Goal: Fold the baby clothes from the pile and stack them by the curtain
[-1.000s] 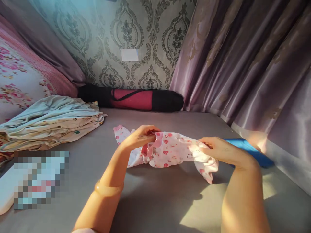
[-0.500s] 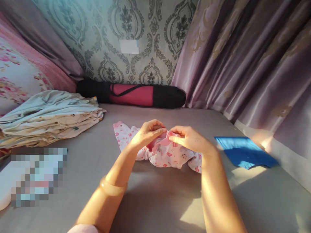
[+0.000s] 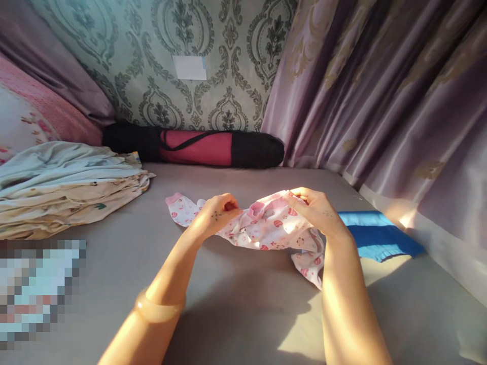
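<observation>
A small white long-sleeved shirt (image 3: 262, 230) with pink and red prints and pink trim is stretched between my two hands above the grey sheet. My left hand (image 3: 216, 215) pinches it on the left, near the pink collar, fingers closed on the cloth. On the other side my right hand (image 3: 314, 208) grips the shoulder, thumb in front and fingers behind. One sleeve with a pink cuff extends out to the left past my left hand. The other sleeve hangs down by my right wrist, its end partly hidden behind the forearm.
A folded blue cloth (image 3: 380, 235) lies on the grey bed sheet (image 3: 236, 299) at the right. Piled pale fabric (image 3: 68, 187) sits at the left, with a blurred-out item (image 3: 41, 289) nearer me. A black and red long bag (image 3: 198, 148) rests against the wall; curtains (image 3: 335, 91) hang right.
My hands have moved apart, spreading the shirt that was bunched between them. The collar and shoulder are pulled wider, and the right sleeve hangs lower. The view has shifted slightly.
</observation>
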### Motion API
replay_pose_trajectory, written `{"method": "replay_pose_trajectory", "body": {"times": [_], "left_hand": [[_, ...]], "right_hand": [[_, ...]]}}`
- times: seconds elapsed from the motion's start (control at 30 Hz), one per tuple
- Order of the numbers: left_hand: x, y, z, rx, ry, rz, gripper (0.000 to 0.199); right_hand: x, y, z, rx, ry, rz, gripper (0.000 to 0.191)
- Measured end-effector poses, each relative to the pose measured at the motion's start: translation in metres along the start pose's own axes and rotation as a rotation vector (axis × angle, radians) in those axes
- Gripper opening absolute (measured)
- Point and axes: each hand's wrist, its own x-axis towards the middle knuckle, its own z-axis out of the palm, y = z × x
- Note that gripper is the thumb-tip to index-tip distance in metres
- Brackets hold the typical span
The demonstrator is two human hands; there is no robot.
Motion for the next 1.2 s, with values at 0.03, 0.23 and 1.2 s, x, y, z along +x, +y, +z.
{"method": "replay_pose_trajectory", "body": {"times": [0.03,0.23,1.2], "left_hand": [[-0.001,0.004,0.003,-0.012,-0.074,-0.042,0.023],[-0.004,0.013,0.026,0.277,-0.028,-0.116,0.023],[-0.054,0.067,-0.124,-0.003,0.074,0.262,0.024]], "right_hand": [[0.000,0.001,-0.001,-0.006,0.010,-0.001,0.039],[0.000,0.002,-0.004,0.007,0.020,-0.035,0.036],[-0.024,-0.081,-0.029,-0.024,-0.212,-0.300,0.031]]}}
